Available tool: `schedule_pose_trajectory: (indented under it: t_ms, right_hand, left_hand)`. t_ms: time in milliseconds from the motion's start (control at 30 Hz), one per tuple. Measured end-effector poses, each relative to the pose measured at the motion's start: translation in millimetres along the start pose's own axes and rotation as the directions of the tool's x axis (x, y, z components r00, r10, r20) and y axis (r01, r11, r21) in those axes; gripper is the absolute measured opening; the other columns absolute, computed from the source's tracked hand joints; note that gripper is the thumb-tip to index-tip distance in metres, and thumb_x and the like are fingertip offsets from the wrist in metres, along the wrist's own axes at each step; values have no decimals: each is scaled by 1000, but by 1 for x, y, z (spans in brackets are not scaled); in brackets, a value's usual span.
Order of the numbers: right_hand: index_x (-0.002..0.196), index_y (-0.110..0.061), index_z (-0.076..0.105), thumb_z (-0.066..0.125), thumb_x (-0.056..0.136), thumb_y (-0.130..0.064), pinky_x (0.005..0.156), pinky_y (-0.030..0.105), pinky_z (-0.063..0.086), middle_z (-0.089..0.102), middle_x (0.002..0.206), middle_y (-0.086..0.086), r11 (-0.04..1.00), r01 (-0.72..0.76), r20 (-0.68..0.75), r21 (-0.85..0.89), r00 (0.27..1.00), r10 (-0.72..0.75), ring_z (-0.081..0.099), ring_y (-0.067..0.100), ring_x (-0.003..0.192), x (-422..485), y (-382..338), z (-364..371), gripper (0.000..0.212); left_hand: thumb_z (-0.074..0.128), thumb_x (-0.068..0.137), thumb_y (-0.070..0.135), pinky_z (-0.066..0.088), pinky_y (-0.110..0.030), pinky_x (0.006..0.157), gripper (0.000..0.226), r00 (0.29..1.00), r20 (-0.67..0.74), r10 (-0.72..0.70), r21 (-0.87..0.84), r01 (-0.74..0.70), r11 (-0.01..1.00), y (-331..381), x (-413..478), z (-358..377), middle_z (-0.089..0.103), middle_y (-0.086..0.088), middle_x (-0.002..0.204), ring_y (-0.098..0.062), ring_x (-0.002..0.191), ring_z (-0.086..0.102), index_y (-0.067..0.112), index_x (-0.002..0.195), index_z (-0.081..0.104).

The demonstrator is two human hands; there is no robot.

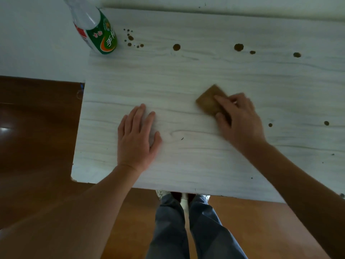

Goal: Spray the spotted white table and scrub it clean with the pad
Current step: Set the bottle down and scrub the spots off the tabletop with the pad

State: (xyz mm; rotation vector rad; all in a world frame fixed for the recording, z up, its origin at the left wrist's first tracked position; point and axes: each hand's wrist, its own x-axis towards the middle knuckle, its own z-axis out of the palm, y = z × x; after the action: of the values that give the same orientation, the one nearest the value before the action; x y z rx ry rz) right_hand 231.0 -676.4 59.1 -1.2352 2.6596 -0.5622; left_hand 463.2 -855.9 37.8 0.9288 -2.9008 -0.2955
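Note:
The white wood-grain table (186, 75) fills the view. Brown spots (176, 47) dot its far side, with a cluster near the bottle and a few small ones at the right. My right hand (239, 118) presses a brown scrub pad (208, 101) flat on the table's middle, fingers on top of the pad. My left hand (137, 135) lies flat and spread on the table, left of the pad, holding nothing. A clear spray bottle (95, 28) with a green label stands at the far left corner; its top is cut off by the frame.
Brown wooden floor (37, 128) lies left of and below the table. My legs in blue jeans (186, 230) stand at the near table edge. A pale wall (33, 34) runs behind the bottle.

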Motion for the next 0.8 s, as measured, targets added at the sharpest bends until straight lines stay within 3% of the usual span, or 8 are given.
schedule_pose_trajectory:
  t_ms: [100,200,367,500,667,800]
  right_hand:
    - [141,-23,50,53,97,-32,78,40,51,45,125,9,985,-169,-54,-22,984,168,48,28,111,50,5,-1,46]
    - [144,-23,46,50,98,-31,82,39,48,41,133,11,976,-218,-58,-21,975,216,45,28,116,92,-27,15,47]
    - [139,-21,54,56,94,-28,71,36,50,48,125,10,998,52,17,40,998,-53,48,27,106,71,-77,37,46]
    - [139,-22,56,60,93,-28,73,32,48,51,117,4,952,291,127,92,945,-301,50,22,101,12,-61,31,47]
    - [140,-22,56,62,92,-29,75,34,53,49,119,3,975,219,130,47,966,-223,49,20,104,10,-16,6,48]
    - [143,-23,50,58,95,-31,78,27,43,45,122,3,988,153,138,14,978,-154,46,19,108,57,-24,8,50]
  left_hand:
    - [43,99,40,22,-51,126,56,1000,-4,-1,-6,1,1000,0,0,1,35,-12,165,-31,154,28,15,150,47]
    - [45,99,40,22,-51,126,56,1000,2,-1,1,1,1000,0,0,1,34,-12,165,-30,154,27,15,150,47]
    - [44,100,42,21,-50,127,57,1000,9,-3,14,3,1000,-1,0,1,33,-11,166,-29,155,26,17,151,45]
    - [41,100,44,22,-49,126,58,1000,4,0,20,0,1000,-1,1,2,34,-12,165,-30,155,27,17,151,45]
    - [43,100,43,25,-51,125,58,1000,-2,7,12,-7,1000,-3,1,4,35,-12,165,-31,154,29,16,151,46]
    - [46,99,42,26,-51,125,57,1000,-18,10,-2,-10,1000,-3,0,5,36,-13,164,-31,154,31,15,150,48]
